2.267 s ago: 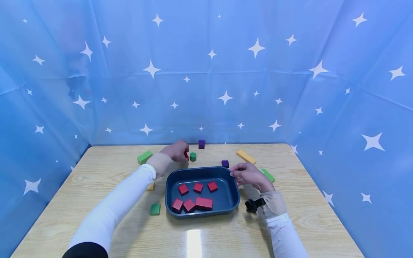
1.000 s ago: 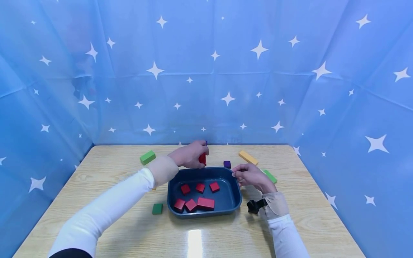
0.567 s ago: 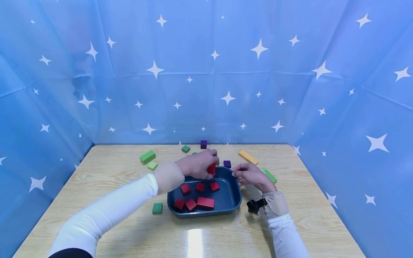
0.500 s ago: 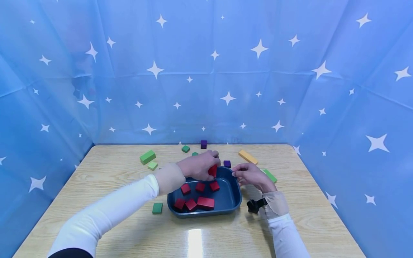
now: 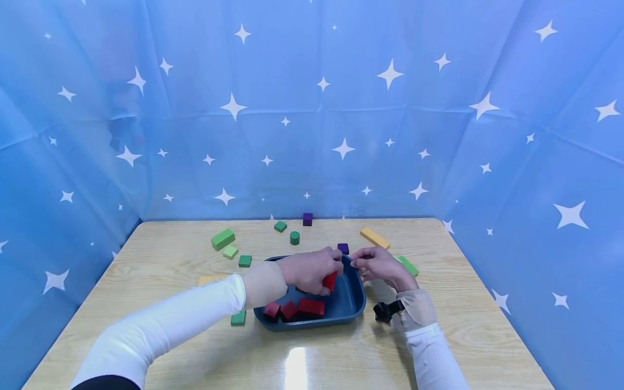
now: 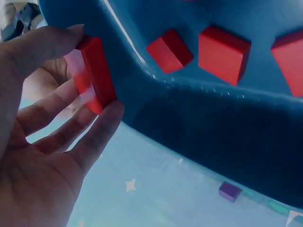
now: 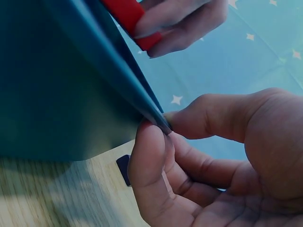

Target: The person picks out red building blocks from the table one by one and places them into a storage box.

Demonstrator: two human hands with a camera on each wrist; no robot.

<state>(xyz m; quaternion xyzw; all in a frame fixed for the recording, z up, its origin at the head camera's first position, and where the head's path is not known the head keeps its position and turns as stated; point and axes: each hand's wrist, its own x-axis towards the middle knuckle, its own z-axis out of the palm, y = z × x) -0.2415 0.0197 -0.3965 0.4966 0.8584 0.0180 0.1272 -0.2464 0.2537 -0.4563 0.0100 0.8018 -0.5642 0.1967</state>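
My left hand [image 5: 312, 271] pinches a red rectangular block [image 6: 93, 75] between thumb and fingertips. It holds the block over the inside of a dark blue tray [image 5: 358, 303]. Several red blocks [image 5: 311, 306] lie on the tray's floor; in the head view my left hand hides some, while the left wrist view shows red blocks [image 6: 223, 54] spaced apart. At the tray's far right corner my right hand [image 5: 382, 266] pinches the rim. The right wrist view shows its thumb and curled index finger on either side of the tray edge [image 7: 154, 111].
Around the tray lie green blocks [image 5: 223, 239], a green cylinder [image 5: 294, 238], purple cubes [image 5: 307, 219] and yellow blocks [image 5: 375, 237]. A light green block [image 5: 408, 265] sits just beyond my right hand. A starry blue curtain [image 5: 312, 135] borders the wooden table [image 5: 468, 303].
My left hand has carried the red block from beside the green cylinder, rightward and nearer, to over the tray. My right hand keeps its pinch on the rim.
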